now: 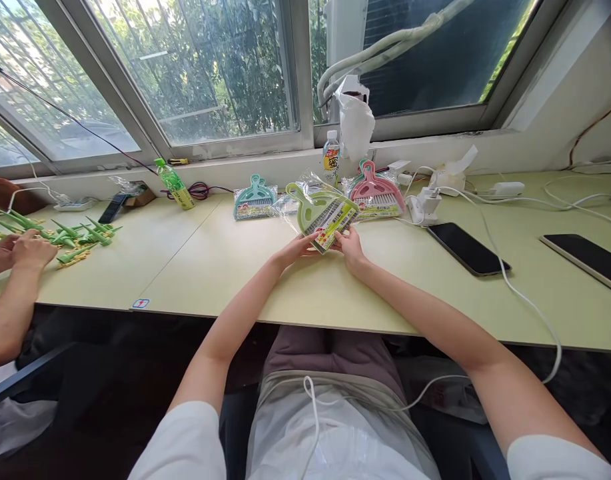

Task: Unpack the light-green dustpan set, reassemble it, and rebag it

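Both my hands hold a green dustpan and brush set (pixel 315 208) in clear plastic wrap, tilted above the table (pixel 225 267). My left hand (pixel 298 249) grips its lower left edge, and my right hand (pixel 351 247) grips its lower right edge by the yellow-green label. Fingers of both hands are partly hidden by the package. Behind it on the left lies a teal wrapped set (pixel 255 198); a pink wrapped set (pixel 378 193) lies behind on the right.
A co-worker's hands (pixel 30 250) are at the far left by green pointed pieces (pixel 92 232). Bottles (pixel 174 183) stand near the window. To the right are a dark phone (pixel 468 248), a second device (pixel 588 257), a charger (pixel 425 205) and white cables.
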The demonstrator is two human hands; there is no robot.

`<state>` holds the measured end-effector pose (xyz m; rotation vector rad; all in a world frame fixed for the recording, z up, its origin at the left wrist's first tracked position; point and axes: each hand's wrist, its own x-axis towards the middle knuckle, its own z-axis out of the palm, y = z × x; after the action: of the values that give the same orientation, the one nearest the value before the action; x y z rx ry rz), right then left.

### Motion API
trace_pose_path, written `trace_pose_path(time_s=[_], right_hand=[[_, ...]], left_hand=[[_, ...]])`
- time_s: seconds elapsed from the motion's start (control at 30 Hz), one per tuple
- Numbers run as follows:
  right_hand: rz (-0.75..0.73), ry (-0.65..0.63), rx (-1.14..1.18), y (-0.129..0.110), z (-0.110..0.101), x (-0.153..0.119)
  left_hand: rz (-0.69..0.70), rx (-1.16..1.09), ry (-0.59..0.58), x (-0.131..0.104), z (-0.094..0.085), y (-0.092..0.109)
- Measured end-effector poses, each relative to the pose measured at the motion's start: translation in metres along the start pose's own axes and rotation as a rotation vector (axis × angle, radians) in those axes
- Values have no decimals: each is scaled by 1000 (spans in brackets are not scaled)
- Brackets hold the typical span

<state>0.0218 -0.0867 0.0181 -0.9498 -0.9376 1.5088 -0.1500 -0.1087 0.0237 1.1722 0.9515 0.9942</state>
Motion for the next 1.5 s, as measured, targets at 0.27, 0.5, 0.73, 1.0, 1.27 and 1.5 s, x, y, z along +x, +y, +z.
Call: trace_pose_path(time_s=[0.27,0.5,0.73,1.0,1.27,1.5], right_hand=[[-22,39,49,8,1,2],[-17,67,79,7,-1,5],[-27,30,103,6,-2,6],[-22,16,65,5,2,0],[-30,41,61,4,1,0],[-42,-8,86,7,-3,6]], left_hand=[[205,188,248,-1,16,2],[97,188,128,-2,20,1],[51,-23,115,6,7,4],[216,115,244,0,13,1],[174,139,163,-2,19,0],[173,133,212,0,21,-3]])
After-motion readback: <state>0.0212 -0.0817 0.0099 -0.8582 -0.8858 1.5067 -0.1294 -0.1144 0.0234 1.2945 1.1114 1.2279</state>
